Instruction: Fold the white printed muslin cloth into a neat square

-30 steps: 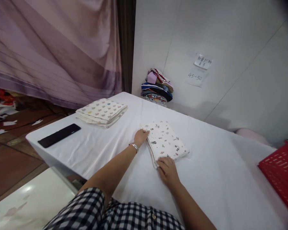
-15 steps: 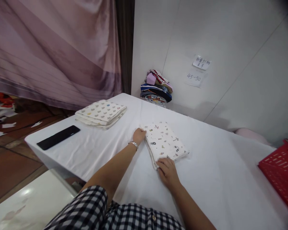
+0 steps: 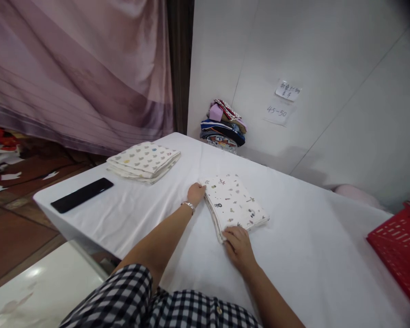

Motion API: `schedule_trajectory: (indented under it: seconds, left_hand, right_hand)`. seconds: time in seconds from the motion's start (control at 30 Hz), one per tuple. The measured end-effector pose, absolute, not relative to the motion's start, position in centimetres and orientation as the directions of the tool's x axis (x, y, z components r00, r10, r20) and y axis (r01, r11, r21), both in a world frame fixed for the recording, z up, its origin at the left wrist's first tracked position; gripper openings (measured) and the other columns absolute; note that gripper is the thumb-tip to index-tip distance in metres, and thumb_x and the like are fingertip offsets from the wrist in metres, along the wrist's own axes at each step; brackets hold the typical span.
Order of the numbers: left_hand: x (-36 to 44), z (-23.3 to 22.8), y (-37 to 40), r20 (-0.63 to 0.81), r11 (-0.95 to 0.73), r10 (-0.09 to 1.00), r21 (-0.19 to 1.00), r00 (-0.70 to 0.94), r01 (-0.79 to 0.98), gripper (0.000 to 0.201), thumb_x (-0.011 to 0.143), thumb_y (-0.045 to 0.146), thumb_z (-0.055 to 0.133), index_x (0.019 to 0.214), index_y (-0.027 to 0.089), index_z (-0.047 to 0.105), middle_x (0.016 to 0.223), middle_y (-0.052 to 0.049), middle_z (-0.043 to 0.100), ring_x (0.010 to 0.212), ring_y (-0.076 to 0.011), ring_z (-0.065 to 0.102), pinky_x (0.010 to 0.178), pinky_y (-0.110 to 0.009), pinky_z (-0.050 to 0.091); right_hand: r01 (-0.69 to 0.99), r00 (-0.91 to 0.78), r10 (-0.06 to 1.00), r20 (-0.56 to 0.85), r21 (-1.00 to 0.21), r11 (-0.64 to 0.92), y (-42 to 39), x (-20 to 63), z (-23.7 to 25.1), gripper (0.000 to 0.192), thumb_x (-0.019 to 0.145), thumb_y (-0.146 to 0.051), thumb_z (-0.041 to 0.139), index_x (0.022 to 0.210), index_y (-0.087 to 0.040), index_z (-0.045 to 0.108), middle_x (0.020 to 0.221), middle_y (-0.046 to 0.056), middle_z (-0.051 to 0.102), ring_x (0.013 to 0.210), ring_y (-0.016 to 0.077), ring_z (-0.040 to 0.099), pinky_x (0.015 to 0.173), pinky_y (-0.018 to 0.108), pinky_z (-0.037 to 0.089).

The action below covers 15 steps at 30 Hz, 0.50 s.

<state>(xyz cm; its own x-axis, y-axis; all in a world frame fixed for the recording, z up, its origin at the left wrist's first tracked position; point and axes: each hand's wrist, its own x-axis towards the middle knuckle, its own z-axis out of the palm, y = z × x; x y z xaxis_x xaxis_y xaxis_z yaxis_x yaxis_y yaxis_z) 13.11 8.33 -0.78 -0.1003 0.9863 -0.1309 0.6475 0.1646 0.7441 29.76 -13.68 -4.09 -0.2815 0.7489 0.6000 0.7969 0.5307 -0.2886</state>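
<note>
Both hands rest flat on the folded printed cloth (image 3: 234,205): left hand (image 3: 195,193) at its far corner, right hand (image 3: 238,241) at the near edge, fingers uncurled and pressing, gripping nothing. I'd keep the edges squared against the table (image 3: 304,255) and press evenly so the layers don't slide.

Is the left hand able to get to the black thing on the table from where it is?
Probably yes. The left hand rests at the folded patterned cloth, and only bare white table lies between it and the black thing, though that is a long stretch.

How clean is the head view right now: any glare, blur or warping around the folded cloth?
Head view: soft, even light, cloth and both hands sharp; faint shadow under the left hand; glare only on the glossy surface bottom left; wide-angle bending tilts the wall lines; top right corner dark.
</note>
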Motion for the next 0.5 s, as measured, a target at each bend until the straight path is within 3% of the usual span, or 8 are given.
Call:
schedule_trajectory:
  seconds: [0.3, 0.5]
  left_hand:
    - [12.7, -0.4, 9.7, -0.172, 0.166, 0.983, 0.718, -0.059, 0.676, 0.033, 0.079, 0.048, 0.055, 0.075, 0.016, 0.062, 0.087, -0.011, 0.070, 0.081, -0.0222, 0.064, 0.062, -0.027, 0.040]
    - [12.7, -0.6, 9.9, -0.164, 0.153, 0.985, 0.704, -0.051, 0.693, 0.026, 0.079, 0.041, 0.055, 0.077, 0.016, 0.062, 0.093, -0.012, 0.069, 0.087, -0.0231, 0.063, 0.064, -0.027, 0.041]
  right_hand:
    - [0.805, -0.305, 0.762, 0.571, -0.273, 0.527, -13.8, 29.6, -3.7, 0.033, 0.082, -0.017, 0.055, 0.116, -0.021, 0.056, 0.109, 0.008, 0.060, 0.106, 0.0223, 0.051, 0.092, 0.042, 0.038]
    - [0.851, -0.290, 0.771, 0.567, -0.216, 0.479, -13.8, 29.1, -3.6, 0.029, 0.087, -0.018, 0.052, 0.115, -0.020, 0.057, 0.106, 0.008, 0.061, 0.101, 0.0220, 0.051, 0.088, 0.040, 0.039]
